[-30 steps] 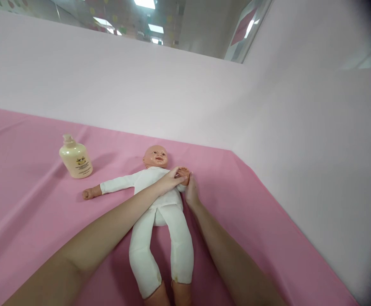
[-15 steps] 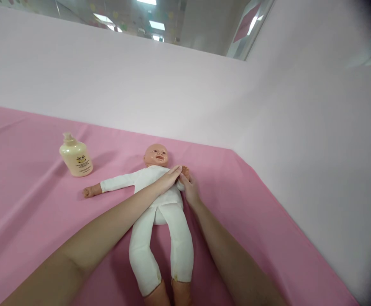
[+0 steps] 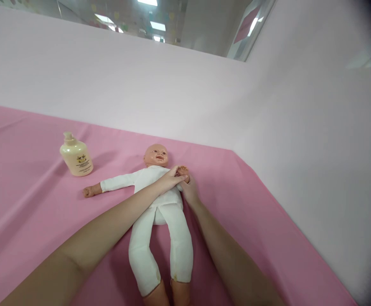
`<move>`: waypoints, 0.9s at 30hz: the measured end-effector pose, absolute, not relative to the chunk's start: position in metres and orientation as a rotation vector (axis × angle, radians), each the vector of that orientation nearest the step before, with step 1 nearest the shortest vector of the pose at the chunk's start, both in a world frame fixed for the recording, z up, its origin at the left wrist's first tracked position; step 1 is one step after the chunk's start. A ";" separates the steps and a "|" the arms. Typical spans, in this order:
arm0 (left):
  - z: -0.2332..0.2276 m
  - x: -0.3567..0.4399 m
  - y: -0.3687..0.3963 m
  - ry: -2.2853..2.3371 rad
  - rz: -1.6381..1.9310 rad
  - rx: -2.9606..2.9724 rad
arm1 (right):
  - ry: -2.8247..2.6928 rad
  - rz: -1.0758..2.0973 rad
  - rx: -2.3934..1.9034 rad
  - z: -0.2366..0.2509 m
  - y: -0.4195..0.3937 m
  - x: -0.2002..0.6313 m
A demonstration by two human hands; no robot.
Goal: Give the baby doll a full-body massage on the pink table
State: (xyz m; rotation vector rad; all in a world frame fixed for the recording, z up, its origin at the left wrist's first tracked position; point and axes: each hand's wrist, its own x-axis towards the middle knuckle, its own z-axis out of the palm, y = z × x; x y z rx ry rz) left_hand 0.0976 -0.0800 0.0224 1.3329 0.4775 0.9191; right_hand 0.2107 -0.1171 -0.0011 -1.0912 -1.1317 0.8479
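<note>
A baby doll (image 3: 160, 185) with a white cloth body lies face up, its head away from me. My left hand (image 3: 169, 179) reaches across the doll's chest, with its fingers and thumb closed around the doll's hand (image 3: 183, 171). From the right, my right hand (image 3: 190, 190) grips the same small arm just below, partly behind my left thumb. The doll's other arm (image 3: 117, 182) stretches out to the left on the cloth. Its feet run out of view at the bottom edge.
A cream pump bottle (image 3: 77, 157) stands upright left of the doll. Pink cloth (image 3: 230, 204) covers the surface under everything. White walls (image 3: 125, 85) rise behind and to the right, with a glass window (image 3: 160, 21) above.
My left hand's fingers were stretched flat over the doll's hand; now they curl around it with the thumb across. More of the doll's palm shows. The doll's body has stayed put.
</note>
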 end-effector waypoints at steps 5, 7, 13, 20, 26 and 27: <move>0.023 0.097 -0.081 0.486 0.931 1.328 | -1.113 0.841 -1.141 0.001 -0.121 0.209; 0.024 0.096 -0.082 0.479 0.920 1.317 | -1.099 0.853 -1.154 0.002 -0.121 0.208; 0.027 0.096 -0.084 0.443 0.908 1.290 | -1.132 0.857 -1.074 0.002 -0.121 0.209; 0.022 0.099 -0.082 0.445 0.945 1.198 | -1.053 0.872 -1.009 -0.009 -0.115 0.211; 0.020 0.099 -0.079 0.449 0.943 1.251 | -0.990 0.938 -1.010 -0.018 -0.107 0.214; 0.021 0.099 -0.079 0.444 0.938 1.259 | -0.995 0.950 -1.006 -0.018 -0.107 0.214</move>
